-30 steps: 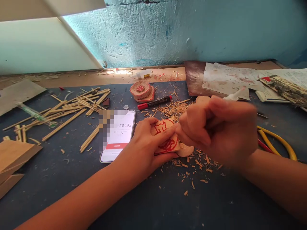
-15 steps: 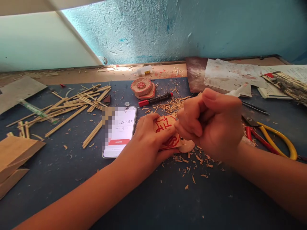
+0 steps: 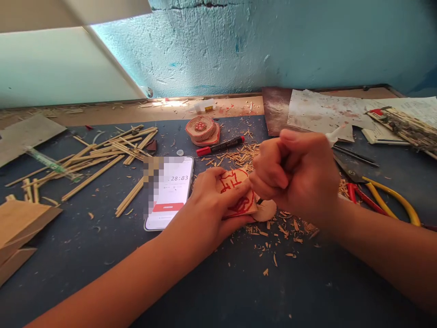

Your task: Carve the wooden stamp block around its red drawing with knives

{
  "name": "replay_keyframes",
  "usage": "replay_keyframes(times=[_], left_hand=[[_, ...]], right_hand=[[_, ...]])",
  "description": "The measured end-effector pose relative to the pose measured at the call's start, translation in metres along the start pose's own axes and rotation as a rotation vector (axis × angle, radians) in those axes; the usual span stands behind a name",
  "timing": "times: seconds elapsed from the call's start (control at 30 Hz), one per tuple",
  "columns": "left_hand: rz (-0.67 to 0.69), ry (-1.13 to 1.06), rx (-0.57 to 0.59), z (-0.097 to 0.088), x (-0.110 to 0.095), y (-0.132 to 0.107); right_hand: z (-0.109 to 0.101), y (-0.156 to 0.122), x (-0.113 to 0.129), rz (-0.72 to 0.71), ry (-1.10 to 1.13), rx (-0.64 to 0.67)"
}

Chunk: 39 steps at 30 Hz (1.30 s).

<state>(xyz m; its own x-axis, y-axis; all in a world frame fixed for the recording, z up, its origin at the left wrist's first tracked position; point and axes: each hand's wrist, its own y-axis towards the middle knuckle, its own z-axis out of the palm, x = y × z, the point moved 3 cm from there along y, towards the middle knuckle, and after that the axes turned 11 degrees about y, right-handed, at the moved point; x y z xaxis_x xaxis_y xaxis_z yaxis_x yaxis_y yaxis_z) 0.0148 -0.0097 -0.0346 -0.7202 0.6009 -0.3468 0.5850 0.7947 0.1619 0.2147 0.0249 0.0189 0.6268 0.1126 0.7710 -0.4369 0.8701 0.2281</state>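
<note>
My left hand (image 3: 211,196) is closed around a small pale wood block (image 3: 246,207) with red drawn lines on its face, and keeps it low over the table. My right hand (image 3: 295,175) is curled into a fist right beside the block's right side. A short dark tip shows below its fingers against the wood, but the rest of what it grips is hidden. A rounded pale wood piece (image 3: 266,211) sits under the block's right edge. Curled wood shavings (image 3: 244,156) lie behind and in front of the hands.
A phone (image 3: 170,196) lies left of my left hand, with thin wooden sticks (image 3: 94,177) beyond. Behind are a red marker (image 3: 221,146) and round carved wood pieces (image 3: 201,129). Yellow-and-red-handled pliers (image 3: 392,196) lie right. Wood blocks (image 3: 23,223) stand at the left edge.
My right fist has shifted slightly left against the block, and a dark tip now shows beneath it. The left hand keeps its hold; the whole view has tilted a little.
</note>
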Motion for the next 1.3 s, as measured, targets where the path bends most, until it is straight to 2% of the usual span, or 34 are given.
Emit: replay_keyframes(times=[0.13,0.2,0.33,0.53,0.67,0.9,1.03,1.2,1.3], left_hand=[[0.007,0.021,-0.026,0.002,0.002,-0.001],[0.006,0.028,-0.020,0.003,0.001,-0.001],[0.011,0.015,0.004,0.001,0.000,-0.002],[0.010,-0.054,0.036,-0.005,-0.004,0.001],[-0.010,-0.092,0.050,-0.008,-0.008,0.002],[-0.017,-0.124,0.030,-0.012,-0.014,0.004],[0.021,-0.081,0.032,-0.018,-0.018,0.006],[0.025,-0.065,0.060,-0.017,-0.017,0.005],[0.015,-0.065,0.064,-0.013,-0.014,0.004]], right_hand=[[0.003,-0.004,0.023,0.005,-0.022,-0.020],[0.005,-0.005,0.027,0.013,-0.032,0.012],[0.005,-0.004,0.016,0.028,-0.020,0.094],[0.002,-0.006,-0.003,-0.017,-0.089,0.092],[0.006,-0.009,-0.005,0.009,-0.198,0.081],[0.011,-0.004,-0.003,0.073,-0.213,0.069],[0.016,-0.002,0.004,0.102,-0.207,0.032],[0.027,-0.006,0.025,0.114,-0.224,-0.056],[0.031,-0.010,0.033,0.152,-0.269,-0.015]])
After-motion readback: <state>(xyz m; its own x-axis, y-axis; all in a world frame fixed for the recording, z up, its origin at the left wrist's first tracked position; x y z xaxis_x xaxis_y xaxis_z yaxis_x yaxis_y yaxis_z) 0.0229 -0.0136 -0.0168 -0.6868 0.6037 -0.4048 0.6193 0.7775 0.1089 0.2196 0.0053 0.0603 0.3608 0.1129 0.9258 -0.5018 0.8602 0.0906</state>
